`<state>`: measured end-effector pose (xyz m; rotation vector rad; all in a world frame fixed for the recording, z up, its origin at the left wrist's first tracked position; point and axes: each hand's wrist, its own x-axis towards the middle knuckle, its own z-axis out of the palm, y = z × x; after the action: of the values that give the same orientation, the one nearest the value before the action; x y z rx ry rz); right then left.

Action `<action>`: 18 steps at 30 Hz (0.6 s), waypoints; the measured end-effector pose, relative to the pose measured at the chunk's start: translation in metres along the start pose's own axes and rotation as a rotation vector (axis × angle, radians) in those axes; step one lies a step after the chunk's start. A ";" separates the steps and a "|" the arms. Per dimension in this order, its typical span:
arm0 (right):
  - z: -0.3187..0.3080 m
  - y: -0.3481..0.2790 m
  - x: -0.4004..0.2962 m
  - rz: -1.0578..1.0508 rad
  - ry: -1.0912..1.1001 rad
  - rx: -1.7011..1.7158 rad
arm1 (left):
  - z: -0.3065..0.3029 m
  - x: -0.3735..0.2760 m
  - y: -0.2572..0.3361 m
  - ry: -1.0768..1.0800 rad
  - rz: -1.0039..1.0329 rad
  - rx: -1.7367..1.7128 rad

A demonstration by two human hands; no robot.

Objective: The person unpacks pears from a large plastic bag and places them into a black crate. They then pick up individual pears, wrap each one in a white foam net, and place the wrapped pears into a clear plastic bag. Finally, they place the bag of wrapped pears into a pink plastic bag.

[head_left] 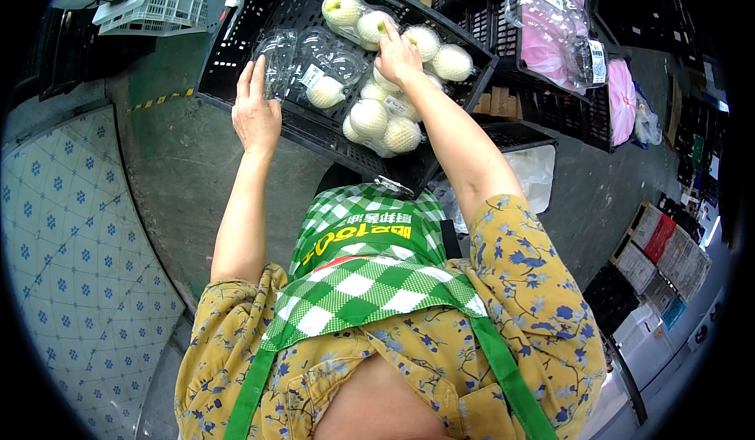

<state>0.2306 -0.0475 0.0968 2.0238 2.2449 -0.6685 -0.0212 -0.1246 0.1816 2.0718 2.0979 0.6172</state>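
My left hand (258, 110) lies along the outer edge of a clear plastic clamshell (276, 62), fingers stretched out; whether the thumb pinches the rim is hidden. One compartment of this open clamshell contains a round pale fruit (325, 92) in a white foam net, and a label sticks to the plastic. My right hand (400, 53) reaches over several other foam-netted fruits (368, 118), its fingertips touching one pale-green fruit (375, 26). Its palm side is hidden. All of this sits in a black perforated plastic crate (348, 142) in front of me. Some of the fruits are in clear packs with labels.
Black crates with pink plastic film (545, 45) and clear clamshells stand at the upper right. A white plastic basket (171, 3) is at the upper left. Below the big crate, right, stands a lined black bin (534, 168). A patterned panel (82, 251) occupies the left.
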 end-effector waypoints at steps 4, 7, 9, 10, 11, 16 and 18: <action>-0.001 0.000 0.000 -0.001 0.000 0.002 | 0.000 0.000 0.001 -0.010 -0.010 -0.008; 0.000 0.001 0.001 -0.006 0.007 0.019 | -0.001 0.000 0.002 -0.017 -0.013 -0.008; 0.001 0.002 0.000 -0.018 -0.004 0.051 | -0.001 0.000 0.002 -0.027 -0.018 -0.010; 0.001 0.003 0.000 -0.024 -0.009 0.067 | -0.001 0.000 0.003 -0.032 -0.023 -0.013; 0.002 0.005 -0.001 -0.044 0.043 0.077 | -0.001 0.000 0.005 -0.037 -0.026 -0.017; -0.008 0.018 -0.034 -0.256 0.245 0.126 | 0.001 0.000 0.006 -0.037 -0.002 -0.017; -0.029 0.038 -0.052 -0.303 0.273 0.081 | 0.004 -0.002 0.009 -0.051 0.011 -0.011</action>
<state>0.2813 -0.0845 0.1289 1.9305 2.7609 -0.5341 -0.0117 -0.1256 0.1812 2.0724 2.0518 0.5696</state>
